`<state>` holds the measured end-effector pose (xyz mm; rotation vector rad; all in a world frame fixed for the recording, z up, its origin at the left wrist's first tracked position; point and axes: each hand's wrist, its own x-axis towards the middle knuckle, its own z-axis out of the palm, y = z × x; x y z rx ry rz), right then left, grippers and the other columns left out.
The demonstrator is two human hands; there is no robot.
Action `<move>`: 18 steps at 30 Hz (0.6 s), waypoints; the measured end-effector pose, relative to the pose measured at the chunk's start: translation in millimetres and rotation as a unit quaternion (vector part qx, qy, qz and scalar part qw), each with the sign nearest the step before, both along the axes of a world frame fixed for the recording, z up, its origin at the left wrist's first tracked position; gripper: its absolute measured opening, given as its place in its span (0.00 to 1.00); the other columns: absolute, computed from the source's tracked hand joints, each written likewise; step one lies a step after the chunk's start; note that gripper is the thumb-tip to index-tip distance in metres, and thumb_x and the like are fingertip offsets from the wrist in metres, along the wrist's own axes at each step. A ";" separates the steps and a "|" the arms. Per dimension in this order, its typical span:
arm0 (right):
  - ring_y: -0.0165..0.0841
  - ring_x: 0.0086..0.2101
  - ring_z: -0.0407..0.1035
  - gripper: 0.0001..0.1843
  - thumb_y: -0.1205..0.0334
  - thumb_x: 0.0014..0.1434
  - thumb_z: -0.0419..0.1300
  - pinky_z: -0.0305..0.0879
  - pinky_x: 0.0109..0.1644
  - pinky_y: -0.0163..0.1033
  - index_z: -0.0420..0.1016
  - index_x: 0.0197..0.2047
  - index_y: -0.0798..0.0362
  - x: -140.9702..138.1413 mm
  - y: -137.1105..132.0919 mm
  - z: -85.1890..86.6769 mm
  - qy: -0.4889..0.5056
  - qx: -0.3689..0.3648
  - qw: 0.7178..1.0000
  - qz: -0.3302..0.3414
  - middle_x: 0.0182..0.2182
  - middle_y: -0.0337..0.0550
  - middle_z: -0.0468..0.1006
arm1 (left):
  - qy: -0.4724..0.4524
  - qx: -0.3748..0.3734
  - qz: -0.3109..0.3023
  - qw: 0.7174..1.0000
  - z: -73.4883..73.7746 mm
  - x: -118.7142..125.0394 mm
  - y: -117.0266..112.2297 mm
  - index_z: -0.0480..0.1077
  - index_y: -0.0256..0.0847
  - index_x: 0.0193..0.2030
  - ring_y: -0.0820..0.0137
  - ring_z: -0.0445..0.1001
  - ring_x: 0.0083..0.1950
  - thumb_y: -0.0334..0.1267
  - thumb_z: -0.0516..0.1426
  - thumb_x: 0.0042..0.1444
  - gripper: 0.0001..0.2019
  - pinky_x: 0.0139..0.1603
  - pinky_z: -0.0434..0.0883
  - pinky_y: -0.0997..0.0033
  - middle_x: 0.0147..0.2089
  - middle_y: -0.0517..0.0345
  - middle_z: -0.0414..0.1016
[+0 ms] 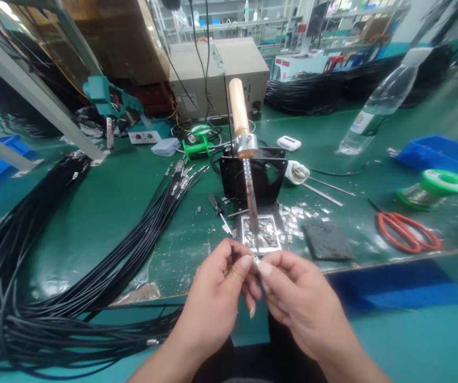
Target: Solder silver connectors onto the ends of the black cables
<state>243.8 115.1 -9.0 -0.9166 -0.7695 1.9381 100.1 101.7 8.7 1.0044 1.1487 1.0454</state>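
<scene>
Both hands meet at the near edge of the green worktop (pixel 133 175). The left hand (pixel 216 298) and right hand (pixel 296 298) are each closed in a thumb-and-forefinger pinch on one small metal piece (pixel 256 260), held just in front of the metal tray (pixel 261 234) (what else the left fingers hold, cannot tell). A soldering iron (pixel 240 114) with a wooden handle stands clamped upright, its tip down in that tray among bright metal scraps. A black fan (pixel 271 173) stands behind the iron. A black cable bundle (pixel 33 276) sprawls to the left. To the right lie a dark pad (pixel 326 242), red scissors (pixel 408 231) and a green solder spool (pixel 436 189). A clear bottle (pixel 380 101) is well back.
</scene>
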 end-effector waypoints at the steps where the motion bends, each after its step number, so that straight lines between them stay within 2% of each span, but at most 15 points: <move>1: 0.17 0.16 0.53 0.27 0.44 0.57 0.74 0.45 0.17 0.23 0.68 0.33 0.58 -0.7 -0.7 -1.6 0.001 0.003 1.000 -0.006 0.21 0.35 0.70 | -0.005 0.000 -0.003 1.000 0.4 0.2 1.2 0.64 0.36 0.43 0.78 0.70 0.24 0.43 0.55 0.74 0.12 0.25 0.71 0.80 0.26 0.64 0.71; 7: 0.17 0.17 0.54 0.22 0.47 0.64 0.70 0.46 0.18 0.23 0.71 0.35 0.58 -1.4 -4.7 -10.7 -0.014 0.036 0.998 -0.041 0.23 0.38 0.73 | -0.040 0.000 -0.014 0.999 1.8 2.3 9.1 0.64 0.36 0.42 0.79 0.69 0.24 0.40 0.54 0.74 0.10 0.25 0.71 0.81 0.27 0.64 0.71; 18: 0.19 0.18 0.55 0.21 0.49 0.65 0.69 0.46 0.19 0.25 0.72 0.34 0.58 -6.2 -5.0 -8.1 -0.029 0.055 0.996 -0.060 0.24 0.41 0.75 | -0.074 -0.007 -0.015 0.997 -0.2 0.1 12.3 0.64 0.36 0.42 0.79 0.69 0.25 0.40 0.56 0.74 0.10 0.25 0.71 0.83 0.26 0.64 0.70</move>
